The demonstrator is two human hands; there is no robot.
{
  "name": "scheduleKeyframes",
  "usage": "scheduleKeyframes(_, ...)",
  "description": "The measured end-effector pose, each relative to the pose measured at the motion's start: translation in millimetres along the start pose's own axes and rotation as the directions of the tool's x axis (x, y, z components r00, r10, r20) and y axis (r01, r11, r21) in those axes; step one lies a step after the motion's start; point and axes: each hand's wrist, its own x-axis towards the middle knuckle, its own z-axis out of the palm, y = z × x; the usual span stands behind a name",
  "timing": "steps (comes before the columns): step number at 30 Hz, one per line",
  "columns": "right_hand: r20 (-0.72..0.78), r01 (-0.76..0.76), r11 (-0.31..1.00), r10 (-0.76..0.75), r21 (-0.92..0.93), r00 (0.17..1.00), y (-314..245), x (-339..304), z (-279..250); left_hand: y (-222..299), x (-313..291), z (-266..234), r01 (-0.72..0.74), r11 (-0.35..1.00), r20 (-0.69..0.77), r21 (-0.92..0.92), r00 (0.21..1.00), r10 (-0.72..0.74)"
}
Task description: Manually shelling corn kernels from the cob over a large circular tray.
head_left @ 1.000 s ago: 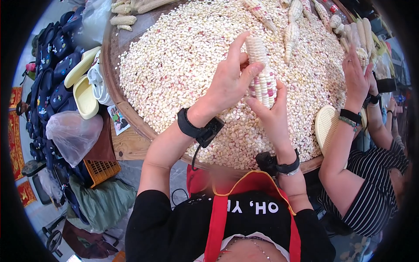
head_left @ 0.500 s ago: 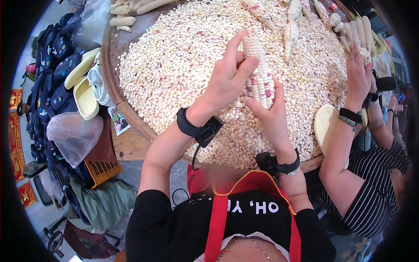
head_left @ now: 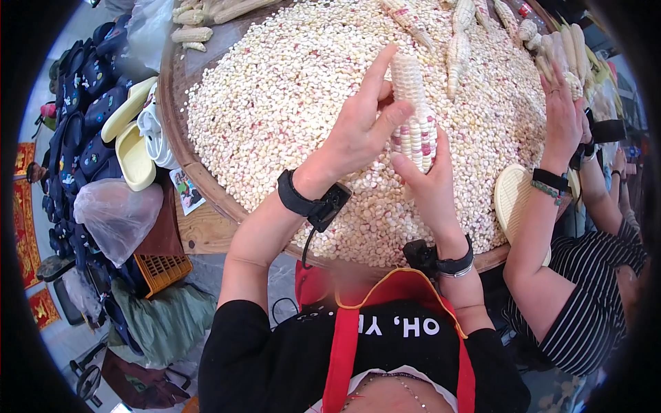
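A corn cob (head_left: 410,89) stands tilted upright over a wide heap of loose kernels (head_left: 289,117). Its upper part is stripped bare, while white and purple-red kernels remain in rows on the lower part. My right hand (head_left: 430,175) grips the lower end, thumb in front and fingers up its right side. On the cob's left side is my left hand (head_left: 365,124), its thumb pressed to the edge of the kernel rows. The left index finger stretches up along the bare part; the other left fingers are partly hidden behind.
A round, rimmed tray (head_left: 180,141) holds the heap. Stripped cobs (head_left: 191,34) lie at its far left; several partly stripped cobs (head_left: 458,55) lie at the far side. A co-worker's hand (head_left: 564,117) works at the right, near a pale slipper (head_left: 513,199). Dark clogs (head_left: 89,89) hang left.
Both hands stay at the cob. My left thumb has shifted slightly down and right, and the left hand has eased a little, so more of the bare cob shows.
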Motion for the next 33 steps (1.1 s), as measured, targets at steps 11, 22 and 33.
scheduleKeyframes(11,-0.054,0.087,0.994,-0.091,-0.064,0.994,2.9,3.4,-8.5,3.9,2.1,-4.1,-0.005,1.000,0.025,-0.017,1.000,0.005)
scheduleKeyframes(22,-0.104,0.180,0.967,-0.201,-0.179,0.974,8.9,5.8,-7.9,-1.1,1.2,-12.0,0.089,0.996,0.020,0.019,0.996,-0.089)
scheduleKeyframes(33,-0.117,0.228,0.877,-0.302,-0.422,0.946,14.1,7.2,-12.0,1.3,1.3,-2.3,0.092,0.994,-0.018,-0.066,0.995,-0.093)
